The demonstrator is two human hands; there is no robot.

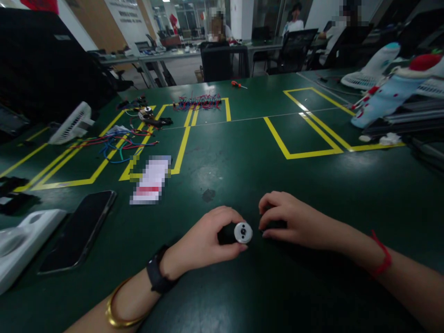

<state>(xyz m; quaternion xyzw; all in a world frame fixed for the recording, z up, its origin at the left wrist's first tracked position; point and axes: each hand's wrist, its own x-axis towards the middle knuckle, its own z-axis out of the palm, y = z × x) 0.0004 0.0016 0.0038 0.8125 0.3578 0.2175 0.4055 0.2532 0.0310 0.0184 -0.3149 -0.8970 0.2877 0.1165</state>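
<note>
Held between the thumb and fingers of my left hand (211,236) is a small cylindrical motor (243,232). Its round silver end faces up, with a dark centre and small holes. The rest of its body is hidden by the hand and shadow. Just to the right, apart from the motor, my right hand (291,217) is curled low over the table with thumb and fingertips close together. A tiny dark bit shows at those fingertips, too small to name. Both hands are above the near middle of the dark green table (229,286).
A phone (79,231) and a white power strip (31,240) lie at left, near a blurred paper slip (151,180). Loose wires (125,141), a wire bundle (197,102) and a screwdriver (238,84) are farther back. A blue bottle (388,99) stands at right.
</note>
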